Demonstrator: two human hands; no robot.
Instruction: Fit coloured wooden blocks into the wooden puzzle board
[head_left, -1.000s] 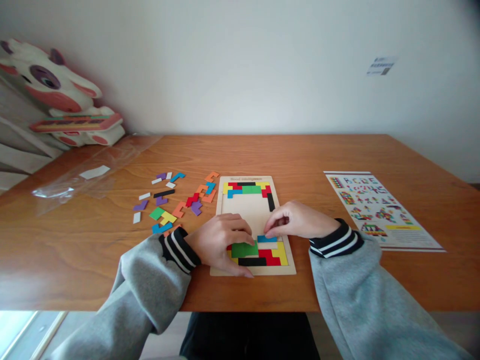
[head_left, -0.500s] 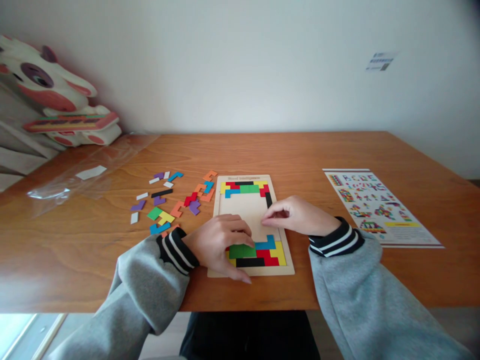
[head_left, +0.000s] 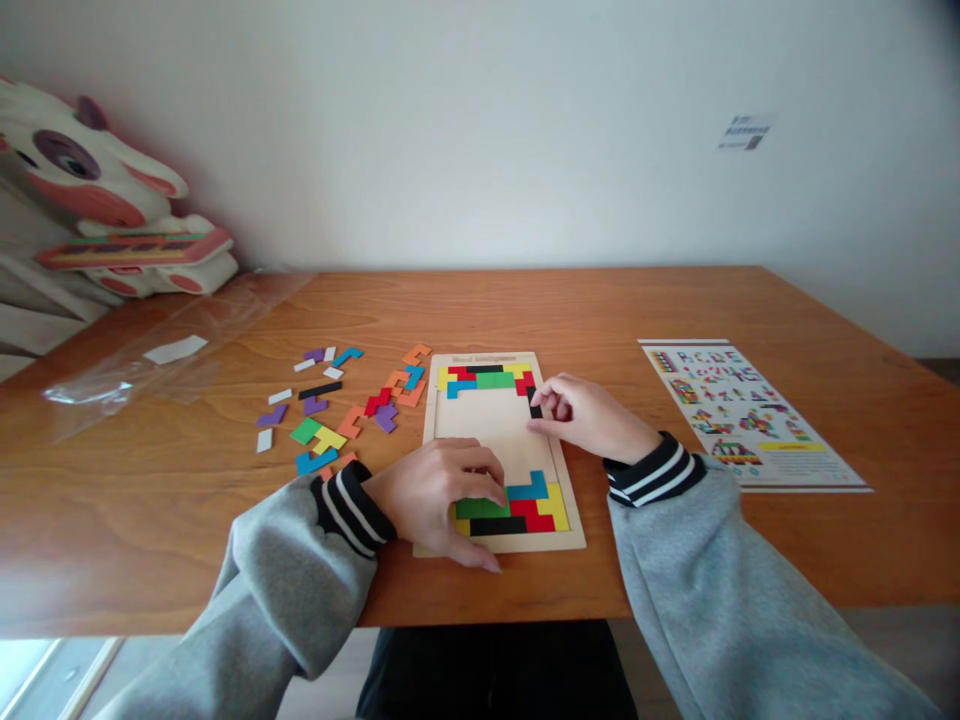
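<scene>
Puzzle board [head_left: 495,430] of pale wood lies flat on the worktop [head_left: 600,310], near the front edge and straight ahead of the person, its long side running away from them. Worktop is broad, brown wood, set against a white wall. At far left a cow-shaped toy [head_left: 97,200] leans by the wall, with a clear plastic bag [head_left: 172,345] lying flat near it. At right, well apart from the board, lies a printed sheet [head_left: 742,410] of coloured figures. Inside the board, a row of fitted pieces [head_left: 487,379] fills the far end and another block of pieces [head_left: 525,505] fills the near end; the middle is bare wood. Left hand [head_left: 442,495] rests on the board's near left corner, fingers bent and pressed on a green piece [head_left: 480,508], thumb along the board's front rim; it presses rather than grips. Right hand [head_left: 589,415] sits at the board's right side toward the far end, fingers curled, fingertips pinching or touching a black piece [head_left: 535,408] by the right rim; whether the piece is truly gripped I cannot tell. Loose pieces [head_left: 337,405] in purple, orange, red, blue, yellow, green, white and black lie scattered on the worktop just left of the board.
</scene>
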